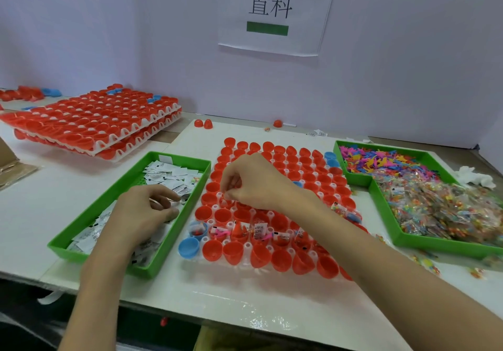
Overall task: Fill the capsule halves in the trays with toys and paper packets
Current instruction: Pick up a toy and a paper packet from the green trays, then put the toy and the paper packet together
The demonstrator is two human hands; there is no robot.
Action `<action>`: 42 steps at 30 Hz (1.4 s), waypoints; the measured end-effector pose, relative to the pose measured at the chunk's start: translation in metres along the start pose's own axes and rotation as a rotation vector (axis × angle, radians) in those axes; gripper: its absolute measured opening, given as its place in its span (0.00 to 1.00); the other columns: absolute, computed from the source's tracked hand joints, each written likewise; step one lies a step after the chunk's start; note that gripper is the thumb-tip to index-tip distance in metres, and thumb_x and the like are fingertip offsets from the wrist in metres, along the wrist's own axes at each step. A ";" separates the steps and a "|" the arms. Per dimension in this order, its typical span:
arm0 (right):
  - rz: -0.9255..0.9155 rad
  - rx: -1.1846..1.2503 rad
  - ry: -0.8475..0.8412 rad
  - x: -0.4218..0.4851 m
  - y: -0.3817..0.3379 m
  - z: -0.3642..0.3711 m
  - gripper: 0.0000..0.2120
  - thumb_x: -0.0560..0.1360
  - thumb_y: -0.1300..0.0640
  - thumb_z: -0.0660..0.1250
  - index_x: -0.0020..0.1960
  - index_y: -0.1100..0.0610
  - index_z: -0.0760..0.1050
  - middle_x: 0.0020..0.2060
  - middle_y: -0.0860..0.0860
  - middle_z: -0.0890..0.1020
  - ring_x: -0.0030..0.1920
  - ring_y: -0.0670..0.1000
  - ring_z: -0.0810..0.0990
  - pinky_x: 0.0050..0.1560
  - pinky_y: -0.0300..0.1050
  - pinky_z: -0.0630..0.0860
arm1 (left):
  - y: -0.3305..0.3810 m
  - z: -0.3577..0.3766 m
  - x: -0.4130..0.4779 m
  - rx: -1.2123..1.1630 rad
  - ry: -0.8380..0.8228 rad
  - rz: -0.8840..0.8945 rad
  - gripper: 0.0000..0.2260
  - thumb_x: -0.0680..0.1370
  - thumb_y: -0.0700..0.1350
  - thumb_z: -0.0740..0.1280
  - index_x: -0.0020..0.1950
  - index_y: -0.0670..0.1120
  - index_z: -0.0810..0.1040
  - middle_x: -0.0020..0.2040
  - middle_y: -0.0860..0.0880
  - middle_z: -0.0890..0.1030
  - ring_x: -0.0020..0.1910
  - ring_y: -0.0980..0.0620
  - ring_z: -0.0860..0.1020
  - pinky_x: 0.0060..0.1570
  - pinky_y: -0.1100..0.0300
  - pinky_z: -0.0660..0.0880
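1. Head view: the tray (pixel 246 246) sits centre frame on the surface (pixel 190 291), its capsule halves (pixel 212 212) open upward. One row near the bottom holds toys and packets. The rows above it look empty.
2. We see the right hand (pixel 255 184) over the tray's left-middle, with the forearm reaching in from the lower right. Its fingers (pixel 231 184) are curled and drawn into a narrow pinch, tips pointing down at the half directly beneath. We cannot tell whether they hold anything.
3. We see the left hand (pixel 141 212) inside the green bin (pixel 128 182) just left of the tray. Its fingers are curled, pinching from the packets (pixel 174 172) heaped there.
4. We judge the coming move turns on that half under the right fingertips, with more empty halves just beside it, up-frame and left.
5. For packets the left hand is nearer, its bin touching the tray's left edge. The toys (pixel 435 206) lie in the toy bin (pixel 441 248) at right, well apart from the pinch, so we expect the right arm to fetch them.
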State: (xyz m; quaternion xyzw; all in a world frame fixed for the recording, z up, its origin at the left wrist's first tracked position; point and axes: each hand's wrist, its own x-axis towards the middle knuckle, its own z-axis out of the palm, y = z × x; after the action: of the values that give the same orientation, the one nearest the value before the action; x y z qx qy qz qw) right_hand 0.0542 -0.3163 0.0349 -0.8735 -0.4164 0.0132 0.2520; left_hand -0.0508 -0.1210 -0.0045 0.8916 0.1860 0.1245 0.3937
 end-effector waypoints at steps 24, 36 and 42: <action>0.019 -0.163 -0.048 0.007 0.002 0.007 0.05 0.75 0.53 0.73 0.51 0.51 0.84 0.42 0.40 0.76 0.50 0.44 0.73 0.69 0.56 0.64 | -0.003 0.001 0.001 -0.002 0.006 0.018 0.09 0.72 0.36 0.76 0.47 0.49 0.85 0.40 0.48 0.83 0.40 0.49 0.81 0.39 0.61 0.74; 0.246 0.067 0.295 -0.007 0.071 -0.062 0.03 0.77 0.55 0.70 0.49 0.50 0.82 0.42 0.40 0.81 0.42 0.37 0.78 0.41 0.28 0.68 | -0.003 0.002 0.000 -0.009 0.027 0.046 0.09 0.73 0.35 0.76 0.50 0.48 0.87 0.36 0.49 0.83 0.36 0.51 0.78 0.38 0.63 0.72; 0.807 -0.306 0.381 -0.064 0.181 -0.116 0.09 0.77 0.60 0.68 0.55 0.54 0.83 0.53 0.54 0.85 0.53 0.56 0.81 0.57 0.51 0.77 | -0.005 0.005 0.003 0.025 0.114 0.046 0.11 0.78 0.34 0.69 0.54 0.47 0.86 0.39 0.49 0.82 0.38 0.52 0.78 0.37 0.63 0.70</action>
State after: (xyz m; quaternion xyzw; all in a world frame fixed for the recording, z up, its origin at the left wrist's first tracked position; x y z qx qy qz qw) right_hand 0.1704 -0.5082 0.0428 -0.9795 0.0127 -0.1123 0.1669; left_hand -0.0476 -0.1194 -0.0113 0.8920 0.1891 0.1816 0.3683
